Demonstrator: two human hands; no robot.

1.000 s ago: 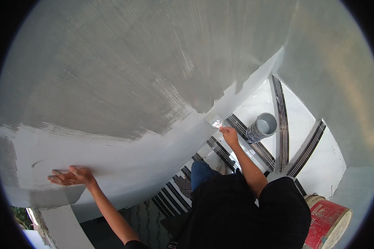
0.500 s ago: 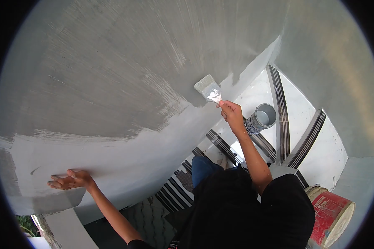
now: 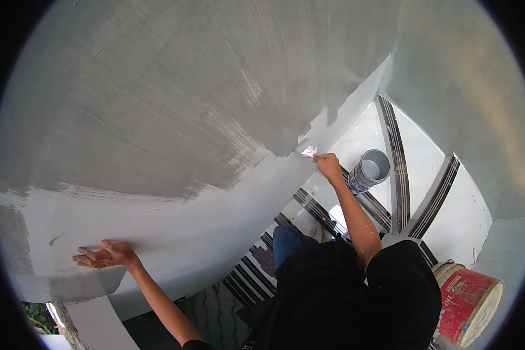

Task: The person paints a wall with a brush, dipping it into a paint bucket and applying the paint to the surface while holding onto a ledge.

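My right hand grips the handle of a flat paintbrush. The brush lies against the curved wall at the ragged lower edge of the grey coat, its bristles mostly hidden from this angle. Off to the left, my left hand is open, fingers spread and grey-stained at the tips, near the paler strip of wall and holding nothing. An open metal paint can with grey paint inside stands on a stair step just right of my right hand.
White steps with black striped edges wind down on the right and under my legs. A red bucket lies tilted at the lower right. Another grey wall rises beyond the stairs. Greenery shows at the lower left.
My right hand has moved slightly down and right, bringing the brush down from the grey coat to its lower edge and turning it edge-on. My left hand keeps its open pose.
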